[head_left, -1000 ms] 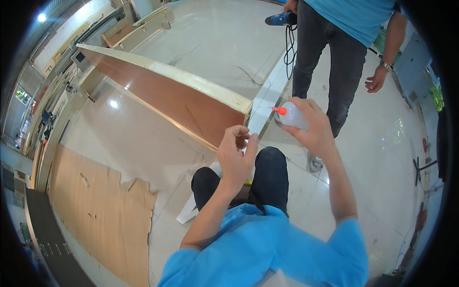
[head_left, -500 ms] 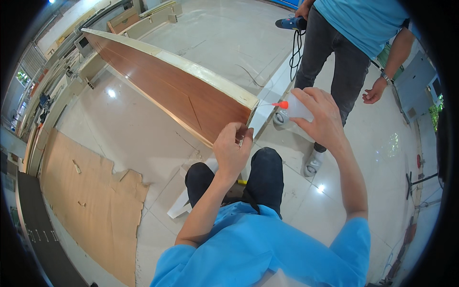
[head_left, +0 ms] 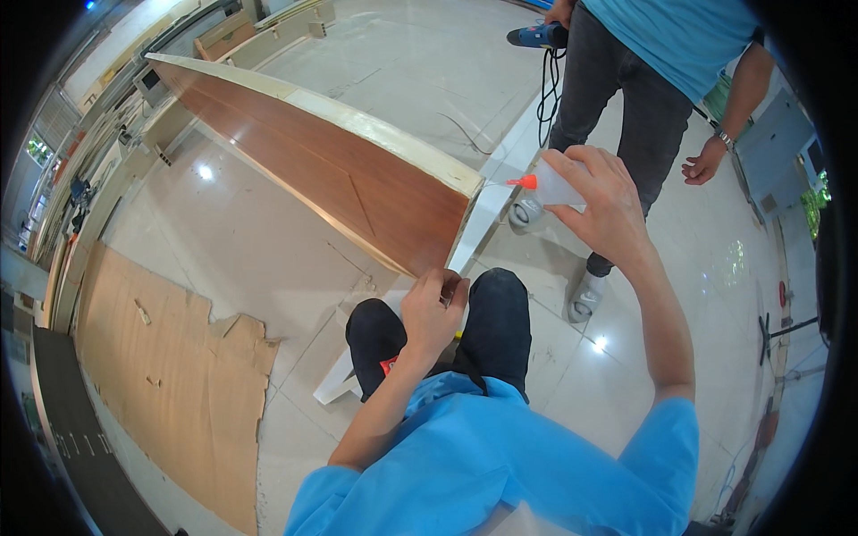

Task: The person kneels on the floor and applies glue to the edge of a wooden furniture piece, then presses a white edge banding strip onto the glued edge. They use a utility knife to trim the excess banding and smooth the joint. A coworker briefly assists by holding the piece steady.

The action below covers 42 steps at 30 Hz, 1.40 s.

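A long brown wood-grain panel [head_left: 313, 174] with a pale edge stands on its side, its near end in front of my knees. My right hand [head_left: 609, 201] grips a translucent white squeeze bottle [head_left: 558, 186] with an orange-red cap. The bottle lies tipped sideways, its thin nozzle pointing left at the upper corner of the panel's near end. Below, by the lower corner of that end, my left hand [head_left: 431, 308] has its fingers curled together. Whatever they pinch, if anything, cannot be made out.
A co-worker [head_left: 635, 98] stands just beyond on the right, holding a blue power tool [head_left: 538, 37] with a hanging black cord [head_left: 548, 103]. Torn brown cardboard [head_left: 179, 384] lies on the floor at left. Long profiles and boards [head_left: 107, 192] are stacked along the far left.
My left hand has moved down and toward me, away from its place higher along the panel's end. My right hand with the bottle has shifted slightly; its nozzle stays by the upper corner.
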Tool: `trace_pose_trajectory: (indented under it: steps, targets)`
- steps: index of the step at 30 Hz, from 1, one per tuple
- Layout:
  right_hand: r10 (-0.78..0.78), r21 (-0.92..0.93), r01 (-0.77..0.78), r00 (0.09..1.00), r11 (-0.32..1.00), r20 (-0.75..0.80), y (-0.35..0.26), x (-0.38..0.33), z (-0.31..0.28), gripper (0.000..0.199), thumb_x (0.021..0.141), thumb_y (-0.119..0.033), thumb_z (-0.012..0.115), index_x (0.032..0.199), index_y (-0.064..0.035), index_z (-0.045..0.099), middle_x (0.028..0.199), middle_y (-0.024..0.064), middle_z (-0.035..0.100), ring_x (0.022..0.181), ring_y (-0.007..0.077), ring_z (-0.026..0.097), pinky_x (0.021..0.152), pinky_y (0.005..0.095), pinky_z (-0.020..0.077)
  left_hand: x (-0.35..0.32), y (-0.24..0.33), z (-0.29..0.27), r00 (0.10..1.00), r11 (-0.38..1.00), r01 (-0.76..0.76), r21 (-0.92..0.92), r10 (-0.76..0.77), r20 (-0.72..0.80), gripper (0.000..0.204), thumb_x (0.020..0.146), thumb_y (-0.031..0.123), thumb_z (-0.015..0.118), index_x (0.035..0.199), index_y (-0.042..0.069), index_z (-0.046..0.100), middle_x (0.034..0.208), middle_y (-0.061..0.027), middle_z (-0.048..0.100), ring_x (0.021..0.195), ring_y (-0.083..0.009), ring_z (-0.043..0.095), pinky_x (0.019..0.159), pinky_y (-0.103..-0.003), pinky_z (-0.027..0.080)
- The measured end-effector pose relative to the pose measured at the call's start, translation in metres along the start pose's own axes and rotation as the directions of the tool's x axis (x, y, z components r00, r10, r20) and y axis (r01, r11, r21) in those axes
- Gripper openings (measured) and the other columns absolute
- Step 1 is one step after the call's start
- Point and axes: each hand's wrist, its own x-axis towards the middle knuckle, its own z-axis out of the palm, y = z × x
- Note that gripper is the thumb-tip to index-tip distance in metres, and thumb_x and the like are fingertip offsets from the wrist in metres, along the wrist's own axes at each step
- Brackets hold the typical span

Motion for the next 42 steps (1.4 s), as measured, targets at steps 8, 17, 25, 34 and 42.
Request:
trace_pose_trajectory:
  steps: [8,17,25,34,42]
  targets:
    - [0.034,-0.019,-0.035,0.999,0.999,-0.010,0.007,0.001,0.001,0.062,0.075,-0.011,0.087,0.134,-0.0134,0.068,0.119,0.0124,0.064,0.113,0.0319,0.063,0.100,0.0456,0.0480,-0.012,-0.004,-0.004,0.999,0.999,0.009,0.045,-0.011,0.042,0.013,0.090,0.010,0.078,0.092,0.000,0.069,0.085,-0.0110,0.075,0.071,-0.0189,0.073,0.066,-0.030,0.056]
    - [0.285,0.283,-0.293,0.956,0.913,0.069,0.012,-0.008,0.006,0.064,0.076,-0.011,0.089,0.135,-0.0095,0.065,0.121,0.0120,0.067,0.113,0.0319,0.066,0.100,0.0417,0.0507,-0.030,-0.015,-0.008,0.999,0.999,0.029,0.022,-0.030,0.028,0.017,0.089,0.015,0.080,0.091,0.003,0.068,0.085,-0.0104,0.074,0.071,-0.0226,0.074,0.064,-0.034,0.056]
    - [0.404,0.949,-0.142,0.914,0.283,0.016,-0.021,0.011,0.042,0.062,0.086,-0.014,0.087,0.138,-0.0040,0.054,0.124,0.0092,0.066,0.117,0.0182,0.064,0.101,0.0351,0.0517,-0.036,-0.016,-0.013,0.993,0.997,0.063,0.040,-0.066,0.096,0.015,0.090,0.013,0.078,0.094,0.002,0.070,0.086,-0.0110,0.075,0.070,-0.0213,0.073,0.066,-0.033,0.057]
    - [0.307,0.950,-0.047,0.950,0.308,-0.052,-0.049,0.046,0.067,0.070,0.087,-0.010,0.087,0.144,-0.0060,0.048,0.129,0.0088,0.062,0.123,0.0187,0.062,0.104,0.0355,0.0517,-0.055,-0.016,-0.027,0.988,0.997,0.071,0.040,-0.076,0.131,0.013,0.092,0.011,0.077,0.095,0.000,0.071,0.085,-0.0115,0.074,0.072,-0.0190,0.073,0.068,-0.031,0.056]
    - [0.288,0.974,-0.041,0.957,0.225,-0.026,-0.046,0.048,0.068,0.068,0.088,-0.001,0.083,0.145,-0.0032,0.047,0.127,0.0089,0.061,0.120,0.0194,0.064,0.105,0.0372,0.0523,-0.069,-0.032,-0.041,0.976,0.981,0.192,0.006,-0.191,0.102,0.013,0.093,0.011,0.077,0.094,0.000,0.071,0.082,-0.0103,0.073,0.070,-0.0154,0.072,0.066,-0.029,0.056]
